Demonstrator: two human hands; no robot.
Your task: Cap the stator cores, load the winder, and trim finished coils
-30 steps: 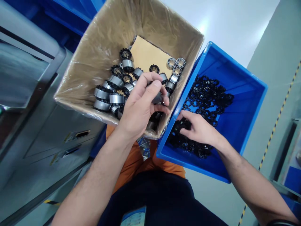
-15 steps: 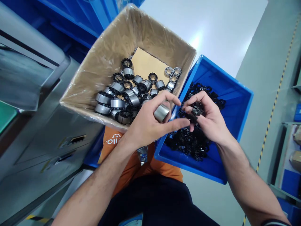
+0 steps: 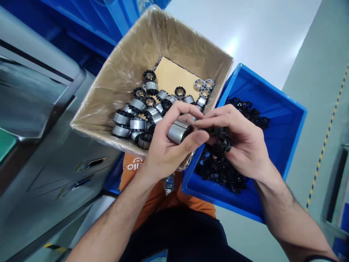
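Note:
My left hand (image 3: 163, 151) is wrapped round a silvery motor stator core (image 3: 176, 132), whose right end shows black. Close beside it, my right hand (image 3: 247, 143) grips several black plastic end caps (image 3: 224, 142). The fingertips of both hands meet or nearly meet at the core's right end, where fingers partly hide the contact. Under the right hand, a blue bin (image 3: 283, 120) holds a heap of loose black end caps (image 3: 218, 171). Behind my left hand, a plastic-lined carton (image 3: 109, 76) contains many stator cores with black ends (image 3: 138, 124).
A cardboard sheet (image 3: 174, 76) lies inside the carton, with a few bare ring-shaped cores (image 3: 209, 84) near its right wall. Grey metal cabinets (image 3: 62, 163) stand at the left. Blue crates (image 3: 114, 18) are at the back, beside a white surface (image 3: 253, 32).
My right hand has moved left with the black end caps, up to the stator core. The core in my left hand has turned and now shows a black end.

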